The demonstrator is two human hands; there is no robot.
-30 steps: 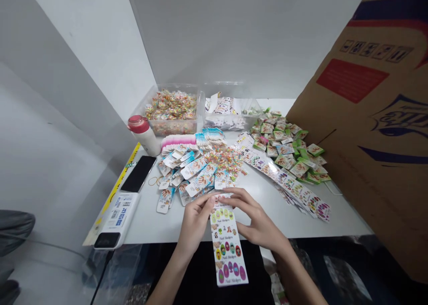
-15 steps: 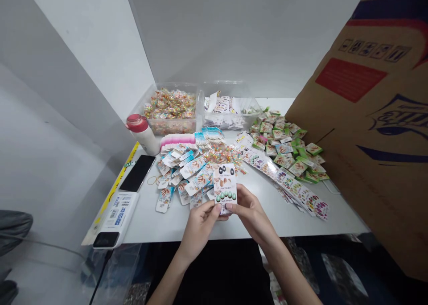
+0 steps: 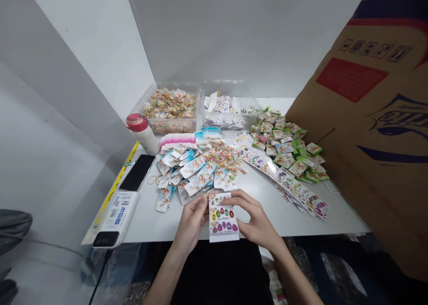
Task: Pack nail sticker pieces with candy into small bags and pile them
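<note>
Left hand (image 3: 191,220) and right hand (image 3: 257,219) both grip a nail-sticker sheet (image 3: 223,220), fingers closed on it from either side, just above the bench (image 3: 147,220) near its front edge. Sheet looks light, thin and easily bent; best held by its side edges, clear of the printed stickers. Just beyond the fingers, a loose spread of printed hanging cards (image 3: 192,171). To the right, overlapping sticker sheets (image 3: 284,184) and green-edged cards (image 3: 284,149).
</note>
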